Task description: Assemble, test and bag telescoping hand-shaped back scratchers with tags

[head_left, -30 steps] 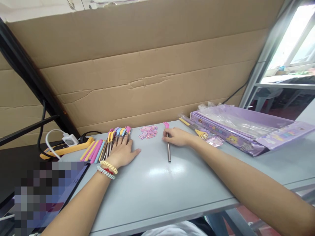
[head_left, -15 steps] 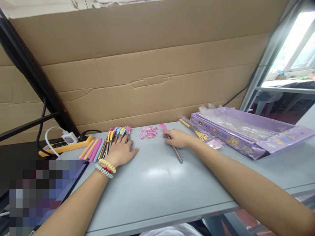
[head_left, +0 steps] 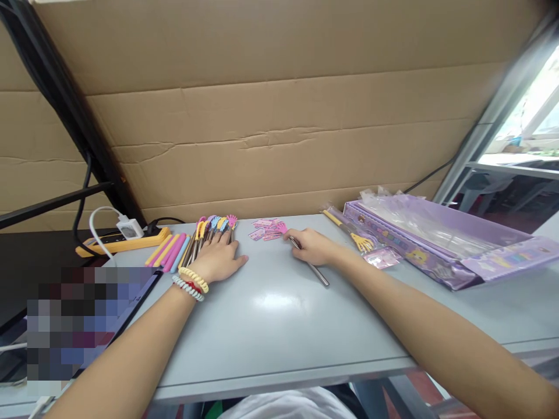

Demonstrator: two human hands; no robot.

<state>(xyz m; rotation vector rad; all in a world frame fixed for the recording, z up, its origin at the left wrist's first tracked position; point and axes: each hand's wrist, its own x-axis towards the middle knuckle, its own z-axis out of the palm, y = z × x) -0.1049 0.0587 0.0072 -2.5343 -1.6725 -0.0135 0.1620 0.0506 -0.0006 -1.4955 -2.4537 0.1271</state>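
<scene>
My right hand (head_left: 311, 247) is closed around the metal rod of a back scratcher (head_left: 319, 276). Its pink hand-shaped head (head_left: 282, 228) points away from me and lies at the right edge of a small pile of pink printed cards (head_left: 265, 228). My left hand (head_left: 218, 258) rests flat with fingers spread over a row of back scratchers (head_left: 201, 231) with pink, yellow and blue heads. These lie side by side at the left, their rods partly hidden under the fingers. Beside them are pink, yellow and blue handles (head_left: 173, 252).
At the right stands a purple box (head_left: 419, 256) with clear plastic bags (head_left: 406, 224). A bagged yellow back scratcher (head_left: 360, 241) and a pink card packet (head_left: 382, 257) lie beside it. Left are a yellow power strip (head_left: 152, 240) with a white plug and a pixelated screen. Cardboard (head_left: 279, 169) rises behind.
My right hand has moved slightly left with the back scratcher, bringing its pink head up to the cards. My left hand stays on the row. The camera view has shifted a little.
</scene>
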